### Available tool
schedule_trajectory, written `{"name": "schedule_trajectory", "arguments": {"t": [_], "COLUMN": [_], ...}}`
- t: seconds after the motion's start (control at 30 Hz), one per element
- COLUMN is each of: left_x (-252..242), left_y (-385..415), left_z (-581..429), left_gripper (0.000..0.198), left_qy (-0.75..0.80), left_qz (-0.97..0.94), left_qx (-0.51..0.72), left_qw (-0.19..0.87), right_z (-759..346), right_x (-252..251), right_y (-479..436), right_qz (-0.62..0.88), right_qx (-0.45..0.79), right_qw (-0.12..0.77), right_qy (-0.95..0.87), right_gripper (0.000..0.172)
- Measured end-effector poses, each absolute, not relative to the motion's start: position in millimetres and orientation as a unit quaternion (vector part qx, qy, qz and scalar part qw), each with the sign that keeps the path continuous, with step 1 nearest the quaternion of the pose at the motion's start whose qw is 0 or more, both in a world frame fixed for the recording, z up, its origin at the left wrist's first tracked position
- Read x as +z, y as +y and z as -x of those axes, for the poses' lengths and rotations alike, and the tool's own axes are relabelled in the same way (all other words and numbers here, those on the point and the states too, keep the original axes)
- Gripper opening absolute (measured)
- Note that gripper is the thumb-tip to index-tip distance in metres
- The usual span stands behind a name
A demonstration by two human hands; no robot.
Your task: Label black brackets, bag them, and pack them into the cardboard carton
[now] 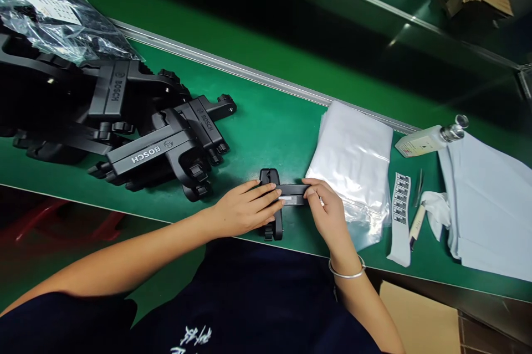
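A black plastic bracket with a T-shaped body (270, 177) lies near the front edge of the green table. On its bar is a small pale label (289, 199). My left hand (243, 211) rests over the crosspiece, fingers stretched out with their tips at the label. My right hand (326, 211) pinches the far right end of the bar between thumb and bent fingers. To the left, similar black brackets marked BOSCH (149, 149) are heaped together. Beside my right hand lies a stack of clear plastic bags (353, 149).
A clear bag with a printed label (62, 16) lies on the heap. Rightward are a strip of printed stickers (401, 204), a pen-like tool (417, 225), a crumpled white cloth (436, 213), a pump bottle (428, 140) and white sheets (490, 210). A metal rail (233, 70) edges the table.
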State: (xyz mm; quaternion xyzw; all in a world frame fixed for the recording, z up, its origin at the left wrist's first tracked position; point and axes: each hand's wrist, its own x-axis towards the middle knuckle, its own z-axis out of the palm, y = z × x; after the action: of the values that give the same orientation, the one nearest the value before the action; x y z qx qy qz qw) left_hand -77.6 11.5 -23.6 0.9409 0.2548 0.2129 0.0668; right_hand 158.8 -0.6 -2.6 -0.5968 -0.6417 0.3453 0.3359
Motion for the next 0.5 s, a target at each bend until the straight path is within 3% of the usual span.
{"name": "schedule_trajectory", "arguments": {"t": [0.1, 0.3, 0.5], "left_x": [-20.2, -14.6, -11.0], "left_y": [14.5, 20.0, 18.4], "left_z": [80.1, 80.3, 82.8], "left_gripper": [0.028, 0.031, 0.035], "left_qy": [0.250, 0.215, 0.240], "left_qz": [-0.947, -0.964, -0.942], "left_qx": [0.178, 0.150, 0.230], "left_qw": [0.101, 0.046, 0.053], "right_z": [-160.0, -161.2, -175.2], "right_x": [-3.0, -6.7, 3.1], "right_y": [-1.4, 0.6, -17.4], "right_qz": [0.594, 0.583, 0.581], "right_qx": [0.345, 0.358, 0.309], "right_qw": [0.336, 0.327, 0.366], "right_qy": [-0.644, -0.652, -0.658], "right_gripper": [0.023, 0.023, 0.015]}}
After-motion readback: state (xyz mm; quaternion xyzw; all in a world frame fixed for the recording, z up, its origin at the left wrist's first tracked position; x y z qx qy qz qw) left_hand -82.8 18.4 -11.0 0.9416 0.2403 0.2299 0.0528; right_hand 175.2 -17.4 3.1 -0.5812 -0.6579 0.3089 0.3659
